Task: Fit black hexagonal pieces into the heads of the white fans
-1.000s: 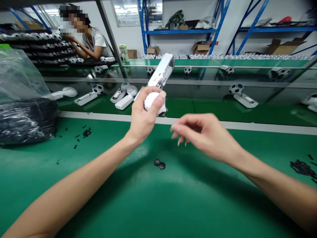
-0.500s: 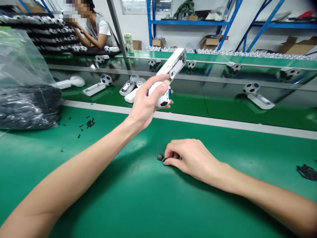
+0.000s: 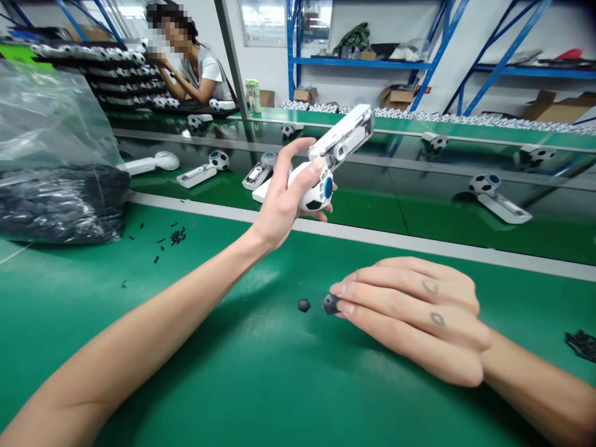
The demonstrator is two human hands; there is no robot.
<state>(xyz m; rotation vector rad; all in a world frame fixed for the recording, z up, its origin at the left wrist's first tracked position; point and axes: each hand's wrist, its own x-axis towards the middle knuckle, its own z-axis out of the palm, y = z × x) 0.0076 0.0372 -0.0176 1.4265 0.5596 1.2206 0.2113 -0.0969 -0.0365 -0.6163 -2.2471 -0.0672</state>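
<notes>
My left hand is closed round the ball end of a white device, its open-backed white handle pointing up and to the right. The ball has black patches and a blue disc. Lower right, my right hand pinches a small black pentagon piece between thumb and fingertips, just over the green table. A second black pentagon lies on the table left of those fingertips.
A plastic bag of black parts sits at the left, with small black bits beside it. Several white devices with ball ends lie on the belt beyond. A person works at the back left.
My right hand has turned and drawn slightly right, lifting the pinched black piece into view. The view has shifted, and the white device in my left hand appears a little further right.
</notes>
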